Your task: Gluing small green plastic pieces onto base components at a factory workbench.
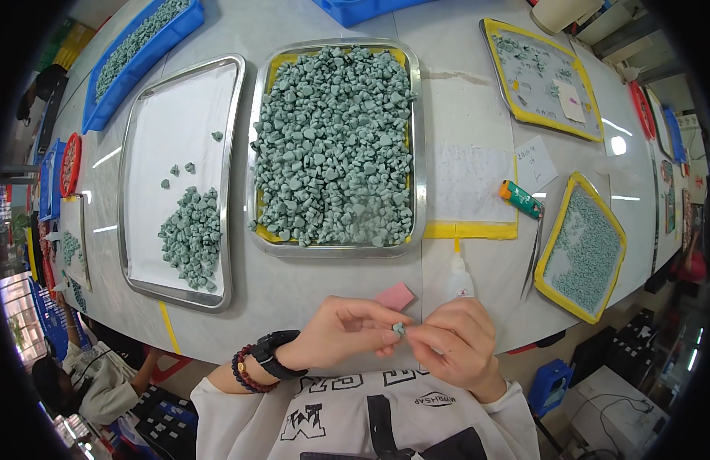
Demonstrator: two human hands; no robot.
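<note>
Between the fingertips of my left hand [336,333] is a small grey-green stone-like piece [399,328], held just above the near edge of the table. My right hand [458,341] is closed in a pinch right beside that piece. Whatever its thumb and forefinger grip is too small to make out. Beyond both hands, a metal tray [332,251] is heaped with many similar pieces [332,146]. A second metal tray [179,100], lined in white, stands to the left with a smaller pile [192,241]. Near my fingers are a pink pad [395,296] and a white squeeze bottle [459,280].
Right of the trays lie tweezers [534,261], a green-and-orange handheld item [521,199] and two yellow-edged trays [550,277] [502,84] with green bits. A blue bin [102,113] sits far left. Another person [102,376] is at lower left.
</note>
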